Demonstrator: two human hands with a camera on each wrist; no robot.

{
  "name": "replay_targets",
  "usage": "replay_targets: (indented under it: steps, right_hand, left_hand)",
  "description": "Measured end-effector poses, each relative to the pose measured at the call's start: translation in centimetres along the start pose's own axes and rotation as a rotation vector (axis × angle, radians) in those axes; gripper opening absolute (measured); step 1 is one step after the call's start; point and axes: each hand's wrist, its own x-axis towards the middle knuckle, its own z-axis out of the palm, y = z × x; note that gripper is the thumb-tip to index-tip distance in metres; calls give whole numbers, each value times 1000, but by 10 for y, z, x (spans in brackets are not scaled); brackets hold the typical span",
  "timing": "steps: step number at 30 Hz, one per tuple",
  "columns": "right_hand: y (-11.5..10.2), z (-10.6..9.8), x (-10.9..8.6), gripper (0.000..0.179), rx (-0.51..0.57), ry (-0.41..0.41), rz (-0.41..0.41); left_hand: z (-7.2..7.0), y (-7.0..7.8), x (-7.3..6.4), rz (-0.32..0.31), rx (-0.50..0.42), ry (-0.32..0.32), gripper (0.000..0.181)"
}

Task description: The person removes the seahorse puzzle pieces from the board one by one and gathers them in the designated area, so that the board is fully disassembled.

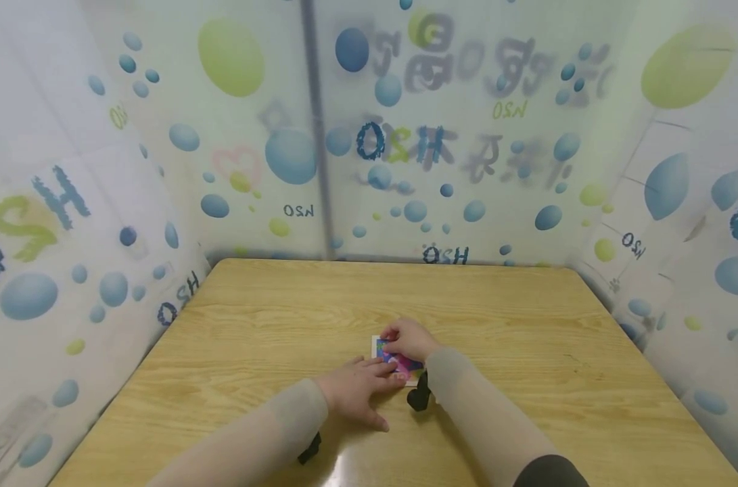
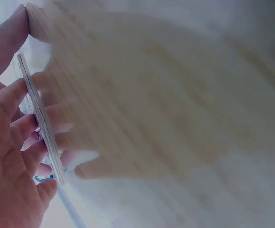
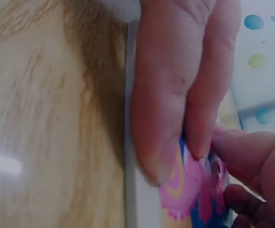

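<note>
A small flat picture board [image 1: 378, 346] with a white border and a pink figure on blue lies on the table. My left hand [image 1: 358, 392] rests over its near left part, fingers spread and fairly straight, thumb out to the side on the wood. In the left wrist view the board [image 2: 42, 118] appears edge-on, left fingertips along it. My right hand [image 1: 408, 340] is over its far right part, fingers bent. The right wrist view has two right fingers [image 3: 157, 118] reaching down onto the picture [image 3: 182, 194]. Whether they pinch a piece there I cannot tell.
The wooden table [image 1: 271, 304] has pale printed walls on three sides, with blue and green spots and lettering [image 1: 399, 142]. A black wrist device [image 1: 419, 396] sits under the right wrist, and another black device [image 1: 310, 448] under the left.
</note>
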Motion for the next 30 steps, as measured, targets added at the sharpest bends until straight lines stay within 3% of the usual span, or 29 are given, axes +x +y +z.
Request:
replay_targets:
  steps: [12, 30]
  right_hand:
    - [1, 2, 6, 10, -81, 5, -39]
    - [-5, 2, 2, 20, 17, -32, 38]
  left_hand:
    - [0, -3, 0, 28, -3, -9, 82]
    - [-3, 0, -2, 35, 22, -4, 81]
